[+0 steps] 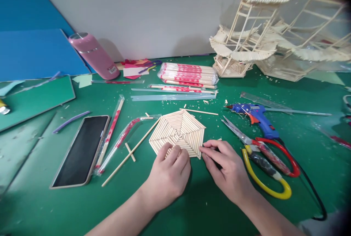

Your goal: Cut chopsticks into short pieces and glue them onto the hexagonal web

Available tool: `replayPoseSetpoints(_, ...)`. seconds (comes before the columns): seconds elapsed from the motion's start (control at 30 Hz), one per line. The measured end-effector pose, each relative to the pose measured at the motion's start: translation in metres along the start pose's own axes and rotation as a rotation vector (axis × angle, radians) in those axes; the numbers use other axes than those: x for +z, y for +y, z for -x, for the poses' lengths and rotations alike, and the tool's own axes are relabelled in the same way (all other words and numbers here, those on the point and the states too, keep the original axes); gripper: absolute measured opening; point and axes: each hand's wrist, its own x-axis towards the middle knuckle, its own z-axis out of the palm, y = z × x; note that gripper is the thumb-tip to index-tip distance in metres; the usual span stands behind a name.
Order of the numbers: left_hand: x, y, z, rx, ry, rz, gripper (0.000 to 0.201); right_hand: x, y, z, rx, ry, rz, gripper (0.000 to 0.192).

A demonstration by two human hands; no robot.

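A flat hexagon of glued wooden sticks lies on the green mat. My left hand rests fingers-down on its near edge. My right hand sits at the hexagon's near right corner, fingertips pinched against the edge; whether a small stick is between them I cannot tell. Loose chopsticks lie just left of the hexagon.
A phone lies at left beside wrapped chopsticks. Scissors and a blue glue gun lie at right. A chopstick bundle, a pink bottle and a stick-built model stand behind.
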Motion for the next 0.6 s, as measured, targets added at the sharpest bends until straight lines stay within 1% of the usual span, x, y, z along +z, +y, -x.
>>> replayPoseSetpoints(0.37,0.0041,-0.001,0.0015,0.001,0.025,0.024,0.024,0.0007,0.0006,0.0013,-0.006,-0.014,0.001,0.025)
replayPoseSetpoints(0.6,0.0049,-0.0006,0.0018,-0.015,0.012,0.051,0.022,0.0007,0.0004,0.0014,-0.002,-0.027,0.002,0.026)
